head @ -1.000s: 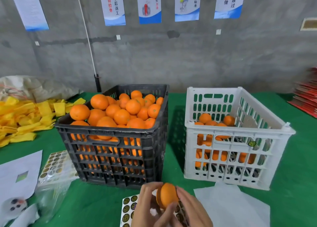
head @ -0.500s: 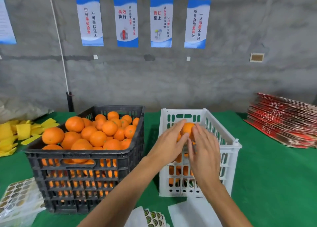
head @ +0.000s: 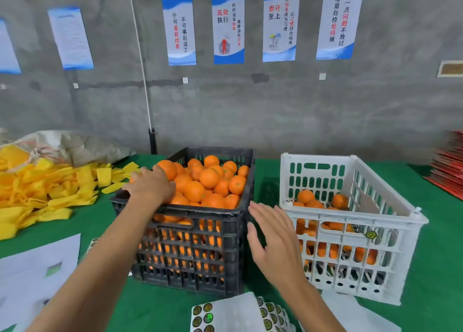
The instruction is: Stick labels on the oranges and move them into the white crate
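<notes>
The black crate (head: 200, 212) is heaped with oranges (head: 209, 177). My left hand (head: 151, 187) lies on the heap at the crate's near left corner, its fingers curved down over an orange (head: 133, 179) that is mostly hidden beneath it. My right hand (head: 271, 236) hovers with straight, spread fingers in front of the gap between the two crates and holds nothing. The white crate (head: 355, 219) on the right holds several oranges (head: 306, 196) low inside. Sheets of round labels (head: 266, 314) lie at the near edge.
Yellow foam nets (head: 37, 191) are piled on the green table (head: 441, 244) at the left, a grey sack (head: 75, 146) behind them. White paper (head: 37, 269) lies near left. Red flat cartons (head: 451, 161) are stacked at the far right. A concrete wall with posters stands behind.
Both hands have left the white crate, where they held an orange; that orange is out of my hands. My left hand moved left onto the black crate's oranges, my right hand drew back.
</notes>
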### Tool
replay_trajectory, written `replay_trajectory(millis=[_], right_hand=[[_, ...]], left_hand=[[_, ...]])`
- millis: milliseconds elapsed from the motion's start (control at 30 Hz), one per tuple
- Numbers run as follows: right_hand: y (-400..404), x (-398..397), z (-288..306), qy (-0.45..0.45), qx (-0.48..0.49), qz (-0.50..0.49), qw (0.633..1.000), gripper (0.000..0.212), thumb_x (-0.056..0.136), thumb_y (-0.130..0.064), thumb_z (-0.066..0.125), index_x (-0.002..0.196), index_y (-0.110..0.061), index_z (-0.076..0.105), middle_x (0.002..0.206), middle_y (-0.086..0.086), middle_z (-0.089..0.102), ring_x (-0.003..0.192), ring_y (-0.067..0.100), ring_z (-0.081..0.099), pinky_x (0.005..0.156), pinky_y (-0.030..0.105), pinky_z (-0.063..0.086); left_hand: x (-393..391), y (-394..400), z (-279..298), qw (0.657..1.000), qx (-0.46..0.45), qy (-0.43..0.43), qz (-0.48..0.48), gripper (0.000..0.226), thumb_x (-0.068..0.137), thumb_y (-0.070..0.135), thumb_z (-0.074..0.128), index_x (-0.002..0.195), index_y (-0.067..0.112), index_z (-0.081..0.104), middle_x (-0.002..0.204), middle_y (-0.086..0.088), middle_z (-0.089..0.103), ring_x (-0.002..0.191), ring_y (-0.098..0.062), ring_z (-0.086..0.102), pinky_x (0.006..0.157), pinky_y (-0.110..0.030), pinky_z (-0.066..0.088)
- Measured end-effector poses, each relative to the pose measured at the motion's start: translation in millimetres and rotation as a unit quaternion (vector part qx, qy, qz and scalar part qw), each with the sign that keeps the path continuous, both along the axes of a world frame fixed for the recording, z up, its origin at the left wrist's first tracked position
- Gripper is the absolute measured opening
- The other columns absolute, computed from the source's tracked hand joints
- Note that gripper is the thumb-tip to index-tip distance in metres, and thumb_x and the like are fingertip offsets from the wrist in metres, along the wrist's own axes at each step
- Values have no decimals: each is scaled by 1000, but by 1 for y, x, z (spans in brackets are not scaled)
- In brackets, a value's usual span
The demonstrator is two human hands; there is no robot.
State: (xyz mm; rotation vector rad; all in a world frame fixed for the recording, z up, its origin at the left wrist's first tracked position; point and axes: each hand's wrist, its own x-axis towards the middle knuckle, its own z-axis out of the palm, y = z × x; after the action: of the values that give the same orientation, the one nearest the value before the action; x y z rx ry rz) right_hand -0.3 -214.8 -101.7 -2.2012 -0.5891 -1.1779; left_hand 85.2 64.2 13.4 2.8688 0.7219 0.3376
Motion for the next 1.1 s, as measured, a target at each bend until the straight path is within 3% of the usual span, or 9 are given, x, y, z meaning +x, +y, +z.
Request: replay_trajectory(millis=[233, 367, 500, 633, 733, 800, 900, 1000, 1100], right_hand=[[4, -3, -18, 33, 22, 8, 999, 38, 95, -14, 68, 133, -12, 68, 139, -3, 64, 131, 15, 58, 114, 50, 42], [3, -9, -20, 38, 51, 14, 998, 37, 97, -18, 63, 133, -13, 67, 138, -5, 63, 131, 14, 57, 114, 50, 42], [5, -23, -33, -6, -16, 55, 998, 34, 99, -20, 63, 132, -10, 67, 138, -3, 64, 129, 14, 58, 116, 43, 40], [-1, -52, -71, 74, -99, 139, 983, 29, 104, -28, 55, 131, -20, 64, 134, -10, 62, 122, 13, 58, 105, 27, 44], [-18, -70, -102, 267, -180, 174, 931, 33, 106, -41, 42, 133, -31, 58, 135, -18, 58, 124, 5, 49, 106, 25, 39], [-29, -76, -119, 334, -256, 165, 892, 45, 105, -54, 34, 142, -37, 52, 148, -21, 49, 136, 3, 38, 119, 24, 23], [-44, -77, -128, 346, -324, 90, 876, 71, 100, -71, 18, 158, -35, 33, 165, -21, 24, 150, 2, 19, 121, 21, -9], [-63, -70, -128, 339, -344, 20, 875, 75, 97, -75, 14, 158, -36, 34, 165, -19, 26, 148, 4, 25, 124, 28, -4], [-70, -68, -130, 377, -292, 69, 876, 70, 95, -82, 19, 155, -48, 33, 163, -28, 21, 146, -5, 17, 124, 26, 7]], left_hand=[[3, 61, -8, 990, -7, -127, -64, 57, 86, 31, 79, 133, 3, 64, 122, -25, 69, 119, -45, 58, 103, -48, 49], [-38, 29, -26, 903, -120, -369, -183, 72, 83, 47, 82, 144, 18, 58, 119, -7, 67, 115, -30, 61, 96, -43, 54], [-94, -16, -78, 832, -101, -410, -359, 73, 85, 58, 76, 148, 31, 51, 130, 22, 47, 122, -8, 50, 98, -23, 45], [-127, -48, -154, 795, -76, -355, -485, 75, 88, 47, 81, 150, 17, 51, 147, 6, 54, 132, -18, 51, 108, -26, 41], [-141, -64, -204, 829, -136, -219, -496, 75, 89, 51, 79, 151, 18, 52, 146, 7, 56, 131, -12, 50, 107, -28, 46], [-145, -72, -224, 848, -247, -141, -448, 74, 85, 63, 76, 149, 37, 50, 141, 20, 54, 126, 3, 51, 103, -21, 47], [-137, -87, -236, 823, -409, -94, -382, 69, 77, 78, 73, 138, 51, 54, 126, 24, 63, 113, 0, 64, 91, -23, 55], [-124, -102, -242, 792, -474, -71, -379, 62, 83, 75, 70, 136, 48, 56, 124, 22, 68, 113, -3, 68, 94, -26, 57], [-117, -114, -256, 782, -492, -41, -382, 60, 88, 72, 67, 140, 45, 53, 123, 21, 68, 114, -4, 67, 102, -32, 56]])
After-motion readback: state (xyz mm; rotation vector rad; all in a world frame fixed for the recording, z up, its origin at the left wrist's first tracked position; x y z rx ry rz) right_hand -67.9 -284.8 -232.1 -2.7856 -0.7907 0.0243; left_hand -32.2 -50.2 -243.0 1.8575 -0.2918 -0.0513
